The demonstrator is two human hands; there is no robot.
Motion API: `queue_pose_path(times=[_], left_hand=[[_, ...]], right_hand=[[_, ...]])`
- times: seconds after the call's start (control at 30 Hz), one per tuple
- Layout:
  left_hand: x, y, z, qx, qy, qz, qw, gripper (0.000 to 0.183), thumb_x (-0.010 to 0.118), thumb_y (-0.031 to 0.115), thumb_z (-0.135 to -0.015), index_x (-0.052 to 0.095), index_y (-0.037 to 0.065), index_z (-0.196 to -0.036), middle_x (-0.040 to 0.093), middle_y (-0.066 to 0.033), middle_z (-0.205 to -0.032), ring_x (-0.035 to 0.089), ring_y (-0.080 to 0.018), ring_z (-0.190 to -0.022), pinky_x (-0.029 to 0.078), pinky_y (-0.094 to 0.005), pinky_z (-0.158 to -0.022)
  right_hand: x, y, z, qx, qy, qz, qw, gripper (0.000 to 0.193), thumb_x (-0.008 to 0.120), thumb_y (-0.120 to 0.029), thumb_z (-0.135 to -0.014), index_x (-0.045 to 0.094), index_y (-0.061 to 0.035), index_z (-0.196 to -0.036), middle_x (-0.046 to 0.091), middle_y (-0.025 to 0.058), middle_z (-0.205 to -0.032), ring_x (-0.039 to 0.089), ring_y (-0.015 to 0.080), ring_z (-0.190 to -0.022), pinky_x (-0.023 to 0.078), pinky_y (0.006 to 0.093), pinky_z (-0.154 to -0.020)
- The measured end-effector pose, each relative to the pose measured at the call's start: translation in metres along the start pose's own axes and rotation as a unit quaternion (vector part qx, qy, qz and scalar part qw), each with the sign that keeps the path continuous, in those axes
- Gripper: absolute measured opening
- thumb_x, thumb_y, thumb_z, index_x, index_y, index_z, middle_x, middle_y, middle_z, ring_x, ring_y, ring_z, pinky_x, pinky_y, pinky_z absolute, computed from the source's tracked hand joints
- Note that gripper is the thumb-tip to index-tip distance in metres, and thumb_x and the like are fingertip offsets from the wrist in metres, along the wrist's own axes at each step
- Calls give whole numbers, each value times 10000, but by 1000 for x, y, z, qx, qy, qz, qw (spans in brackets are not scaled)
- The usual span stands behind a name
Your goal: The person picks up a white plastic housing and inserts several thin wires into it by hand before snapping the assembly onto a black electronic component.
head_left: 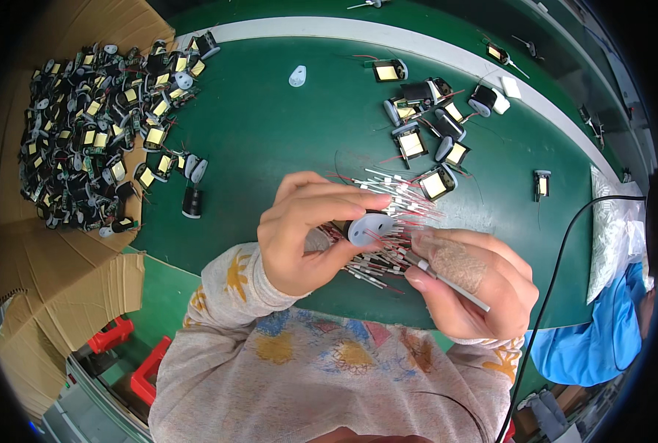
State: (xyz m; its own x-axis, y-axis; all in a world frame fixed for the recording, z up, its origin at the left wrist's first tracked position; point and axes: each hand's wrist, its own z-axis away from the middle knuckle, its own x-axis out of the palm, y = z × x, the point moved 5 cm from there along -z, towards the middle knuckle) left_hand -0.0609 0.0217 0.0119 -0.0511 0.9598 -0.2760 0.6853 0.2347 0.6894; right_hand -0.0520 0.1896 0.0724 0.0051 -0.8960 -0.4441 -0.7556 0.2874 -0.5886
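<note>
My left hand (pixel 293 235) is closed around a small black device with a pale grey oval end cap (pixel 370 229), holding it above the green table with the cap turned to the right. Thin red wire shows beside the cap. In my right hand (pixel 488 277), just right of the device, a slim white rod (pixel 458 289) lies between thumb and fingers and points toward the cap. Tan tape wraps one right finger. Beneath and between both hands spreads a heap of thin white leads (pixel 399 193) with red wires and small connectors, partly hidden by the hands.
A cardboard box (pixel 126 284) on the left overflows with similar black devices (pixel 85 140). Several more devices (pixel 410 140) lie at the far right, near a loose grey cap (pixel 297 76). A black cable (pixel 558 273) and clear plastic bag (pixel 606 236) are at right.
</note>
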Motion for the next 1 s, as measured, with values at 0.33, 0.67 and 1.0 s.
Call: queue_pose_path(times=[0.33, 0.67, 1.0], left_hand=[[-1, 1, 0, 6, 13, -5, 1000, 433, 810, 49, -624, 540, 64, -963, 701, -96, -941, 670, -202, -848, 427, -301, -755], [-2, 4, 1, 21, 26, -48, 998, 432, 816, 80, -633, 534, 75, -960, 704, -90, -926, 672, -195, -838, 412, -292, -729], [-4, 7, 1, 32, 21, -79, 996, 438, 817, 70, -629, 530, 76, -960, 704, -95, -928, 672, -189, -830, 391, -312, -747]], right_hand=[[-1, -1, 0, -7, 1, 14, 1000, 301, 814, -11, -599, 656, 51, -847, 661, 153, -806, 679, 256, -725, 572, 309, -639], [2, -5, 2, -59, -10, 44, 997, 238, 744, -23, -630, 656, 64, -833, 641, 153, -781, 673, 264, -715, 579, 311, -624], [2, -8, 2, -65, -7, 65, 996, 212, 712, -22, -629, 662, 62, -818, 641, 158, -780, 674, 252, -707, 578, 303, -617]])
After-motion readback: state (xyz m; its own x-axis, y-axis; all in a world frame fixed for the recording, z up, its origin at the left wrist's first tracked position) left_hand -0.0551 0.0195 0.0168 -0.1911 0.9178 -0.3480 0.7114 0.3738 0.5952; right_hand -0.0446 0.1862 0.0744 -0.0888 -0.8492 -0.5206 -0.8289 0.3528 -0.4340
